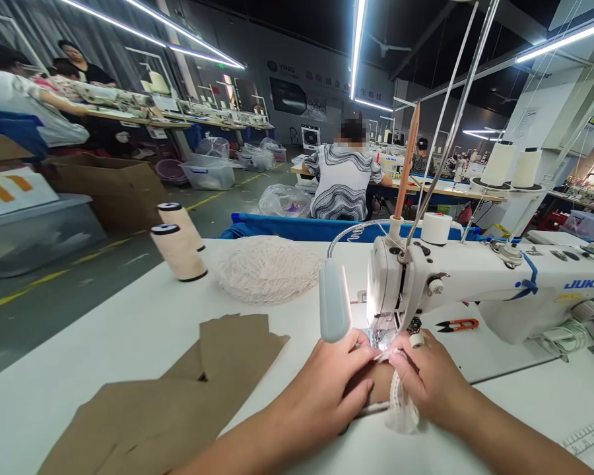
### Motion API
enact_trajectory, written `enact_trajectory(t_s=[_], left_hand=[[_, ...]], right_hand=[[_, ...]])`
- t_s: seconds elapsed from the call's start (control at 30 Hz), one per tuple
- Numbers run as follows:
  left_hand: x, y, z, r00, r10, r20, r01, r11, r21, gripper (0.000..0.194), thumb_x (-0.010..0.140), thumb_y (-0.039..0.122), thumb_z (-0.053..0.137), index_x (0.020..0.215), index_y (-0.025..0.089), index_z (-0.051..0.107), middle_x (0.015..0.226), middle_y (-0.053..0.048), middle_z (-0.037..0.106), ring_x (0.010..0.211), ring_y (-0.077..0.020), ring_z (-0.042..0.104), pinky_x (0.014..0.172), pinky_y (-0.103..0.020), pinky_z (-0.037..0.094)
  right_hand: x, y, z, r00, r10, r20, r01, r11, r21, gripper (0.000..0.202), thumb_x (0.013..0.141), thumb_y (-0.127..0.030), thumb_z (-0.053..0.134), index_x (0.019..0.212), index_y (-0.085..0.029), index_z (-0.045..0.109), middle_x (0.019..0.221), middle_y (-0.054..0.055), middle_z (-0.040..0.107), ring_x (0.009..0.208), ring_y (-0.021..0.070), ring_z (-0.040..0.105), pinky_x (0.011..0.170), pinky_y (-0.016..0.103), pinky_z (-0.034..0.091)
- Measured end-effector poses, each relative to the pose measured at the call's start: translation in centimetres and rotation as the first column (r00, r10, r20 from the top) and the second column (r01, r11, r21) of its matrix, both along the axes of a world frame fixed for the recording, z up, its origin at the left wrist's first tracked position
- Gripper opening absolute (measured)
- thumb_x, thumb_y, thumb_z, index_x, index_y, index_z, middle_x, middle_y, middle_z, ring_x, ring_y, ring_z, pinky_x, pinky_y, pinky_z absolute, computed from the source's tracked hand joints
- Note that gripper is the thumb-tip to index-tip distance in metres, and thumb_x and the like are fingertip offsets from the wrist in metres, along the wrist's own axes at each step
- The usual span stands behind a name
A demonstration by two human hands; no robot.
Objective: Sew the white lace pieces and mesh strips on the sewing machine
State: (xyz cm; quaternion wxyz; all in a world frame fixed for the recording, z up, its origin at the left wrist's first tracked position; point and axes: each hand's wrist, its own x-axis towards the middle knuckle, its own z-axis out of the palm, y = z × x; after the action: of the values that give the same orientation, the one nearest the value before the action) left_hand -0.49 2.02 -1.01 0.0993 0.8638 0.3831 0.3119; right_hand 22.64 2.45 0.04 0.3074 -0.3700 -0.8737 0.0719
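Note:
Under the needle of a white sewing machine (450,270), both my hands work close together. A white lace trim (398,396) runs down from between my fingertips and hangs over the near edge of the machine bed. Beneath it lies a piece of brown fabric (379,382). My left hand (339,376) is closed, its fingers pinching the fabric and lace left of the presser foot. On the other side my right hand (423,373) pinches the lace between thumb and fingers. The needle tip itself is hidden by glare and fingers.
Brown fabric pieces (178,389) lie on the table (129,323) at left. A coil of lace (270,270) and two thread cones (181,254) stand behind them. A lamp (334,300) hangs beside the needle. Orange-handled thread snips (458,325) lie right. A person (344,178) sits ahead.

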Motion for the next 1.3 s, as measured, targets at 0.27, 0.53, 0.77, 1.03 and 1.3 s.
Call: enact_trajectory(t_s=[0.27,0.53,0.77,1.03,1.3], left_hand=[[0.5,1.0,-0.8,0.993,0.043,0.109,-0.047,0.998,0.031,0.017,0.095,0.019,0.058,0.080,0.023,0.067,0.088,-0.004,0.067,0.080,-0.0215,0.061,0.069,-0.033,0.050],[0.0,-0.2,-0.5,0.998,-0.054,0.021,0.049,0.979,0.200,0.033,0.101,0.010,0.048,0.086,0.023,0.074,0.096,-0.006,0.072,0.085,-0.0219,0.064,0.074,-0.036,0.047],[0.0,-1.2,-1.1,0.996,-0.091,-0.020,0.093,0.966,0.243,0.034,0.104,0.008,0.048,0.088,0.024,0.073,0.086,-0.002,0.075,0.083,-0.0209,0.065,0.078,-0.036,0.048],[-0.3,-0.6,-1.1,0.997,-0.055,-0.054,0.067,0.966,0.250,0.033,0.106,0.011,0.041,0.090,0.022,0.068,0.091,-0.004,0.077,0.084,-0.0218,0.066,0.079,-0.040,0.046],[-0.3,-0.8,-1.3,0.996,-0.079,-0.050,0.090,0.951,0.296,0.033,0.094,0.002,0.045,0.100,0.024,0.069,0.100,-0.004,0.077,0.087,-0.0230,0.065,0.078,-0.038,0.044]], right_hand=[[-0.6,0.2,0.0,0.996,-0.011,-0.093,0.005,0.997,-0.071,0.024,0.110,-0.025,0.039,0.098,-0.023,0.060,0.088,0.003,0.070,0.082,0.0215,0.063,0.076,0.033,0.048],[0.6,-0.3,0.8,0.949,0.219,0.229,-0.216,0.976,-0.037,0.026,0.109,-0.037,0.054,0.087,-0.023,0.055,0.090,0.001,0.069,0.085,0.0211,0.058,0.080,0.035,0.042],[1.3,-0.9,0.8,0.946,0.221,0.238,-0.217,0.975,-0.040,0.021,0.106,-0.041,0.064,0.099,-0.022,0.063,0.105,0.001,0.075,0.096,0.0218,0.063,0.088,0.038,0.041],[1.0,-0.6,0.6,0.949,0.169,0.265,-0.149,0.984,-0.095,0.016,0.105,-0.038,0.066,0.106,-0.022,0.066,0.109,0.002,0.076,0.101,0.0260,0.064,0.091,0.040,0.041],[1.0,-0.5,0.4,0.942,0.150,0.300,-0.147,0.989,-0.033,0.015,0.107,-0.035,0.062,0.100,-0.022,0.063,0.106,0.001,0.074,0.096,0.0239,0.061,0.089,0.039,0.039]])
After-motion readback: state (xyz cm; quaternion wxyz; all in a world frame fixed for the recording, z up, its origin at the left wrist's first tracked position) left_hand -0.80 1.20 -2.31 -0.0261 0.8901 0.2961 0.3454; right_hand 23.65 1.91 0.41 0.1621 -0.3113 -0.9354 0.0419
